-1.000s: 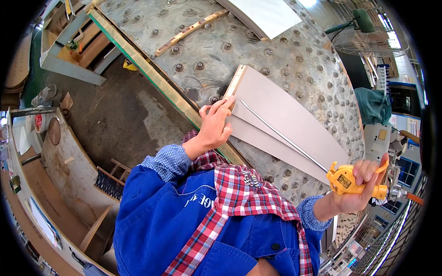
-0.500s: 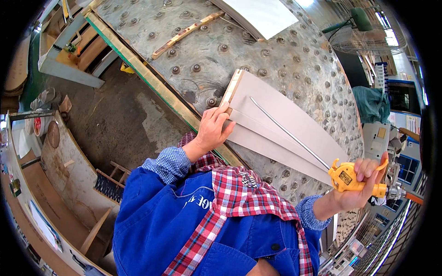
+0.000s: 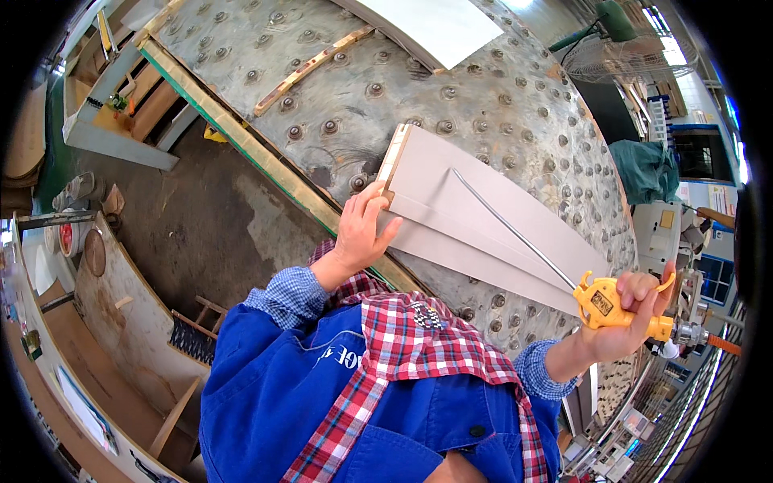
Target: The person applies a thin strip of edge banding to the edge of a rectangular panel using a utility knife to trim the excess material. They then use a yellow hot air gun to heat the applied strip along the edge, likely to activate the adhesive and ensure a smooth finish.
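Note:
My right hand is closed round a yellow air blow gun. The gun's long, thin metal nozzle reaches left above a pale grey-brown panel, with its bent tip over the face. An orange hose joins the gun through a metal fitting. At the panel's near left end, my left hand has its fingers bent against the wood-coloured edge and the thumb apart, near a lower strip of the same colour. Whether strip and panel are one piece, I cannot tell.
The panel lies on a metal table studded with ball rollers and edged with wood and green. A narrow wooden batten and a white sheet are farther back. A caged fan stands at far right, a wooden cabinet at left.
My left hand has shifted slightly left and its thumb has spread from the fingers. The nozzle tip has moved a little right over the panel. The whole view has shifted slightly.

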Action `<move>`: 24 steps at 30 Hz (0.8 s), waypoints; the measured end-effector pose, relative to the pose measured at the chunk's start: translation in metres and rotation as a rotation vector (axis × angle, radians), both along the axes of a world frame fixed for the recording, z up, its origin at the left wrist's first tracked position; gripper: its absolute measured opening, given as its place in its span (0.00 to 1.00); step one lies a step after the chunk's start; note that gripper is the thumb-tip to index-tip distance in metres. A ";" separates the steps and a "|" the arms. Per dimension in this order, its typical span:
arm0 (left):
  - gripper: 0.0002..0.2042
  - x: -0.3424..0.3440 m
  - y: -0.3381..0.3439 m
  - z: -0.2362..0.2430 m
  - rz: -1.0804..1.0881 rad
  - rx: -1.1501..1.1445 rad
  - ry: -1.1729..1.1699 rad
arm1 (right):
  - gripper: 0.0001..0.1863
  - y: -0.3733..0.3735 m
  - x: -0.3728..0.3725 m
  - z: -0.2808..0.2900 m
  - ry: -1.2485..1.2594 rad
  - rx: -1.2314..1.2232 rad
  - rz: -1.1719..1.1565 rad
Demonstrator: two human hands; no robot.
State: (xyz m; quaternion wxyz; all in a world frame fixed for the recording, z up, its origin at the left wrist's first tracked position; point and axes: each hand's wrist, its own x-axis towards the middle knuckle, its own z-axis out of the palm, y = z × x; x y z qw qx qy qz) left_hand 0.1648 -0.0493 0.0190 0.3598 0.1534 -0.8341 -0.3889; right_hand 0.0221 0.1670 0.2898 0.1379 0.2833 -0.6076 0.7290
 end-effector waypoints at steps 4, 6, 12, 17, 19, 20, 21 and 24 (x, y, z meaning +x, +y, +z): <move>0.27 -0.015 -0.021 0.006 -0.140 -0.015 -0.107 | 0.23 0.011 -0.001 -0.003 -0.028 -0.018 0.019; 0.32 -0.037 -0.034 0.004 -0.194 0.009 -0.157 | 0.23 0.017 -0.001 -0.005 -0.042 -0.021 0.005; 0.35 -0.128 -0.066 -0.007 -0.275 0.042 -0.271 | 0.23 0.036 0.006 -0.008 -0.058 -0.052 -0.026; 0.34 -0.142 -0.080 -0.023 -0.205 0.101 -0.353 | 0.23 0.048 0.007 -0.012 -0.053 -0.049 -0.065; 0.31 -0.139 -0.084 -0.030 -0.170 0.082 -0.221 | 0.23 0.050 0.006 -0.013 -0.061 -0.063 -0.096; 0.29 -0.137 -0.086 -0.034 -0.150 0.096 -0.188 | 0.23 0.050 0.005 -0.015 -0.066 -0.063 -0.128; 0.27 -0.136 -0.088 -0.036 -0.039 -0.015 -0.197 | 0.23 0.050 0.005 -0.016 -0.071 -0.061 -0.157; 0.21 -0.131 -0.094 -0.043 0.315 -0.352 -0.231 | 0.24 0.053 0.004 -0.018 -0.068 -0.046 -0.179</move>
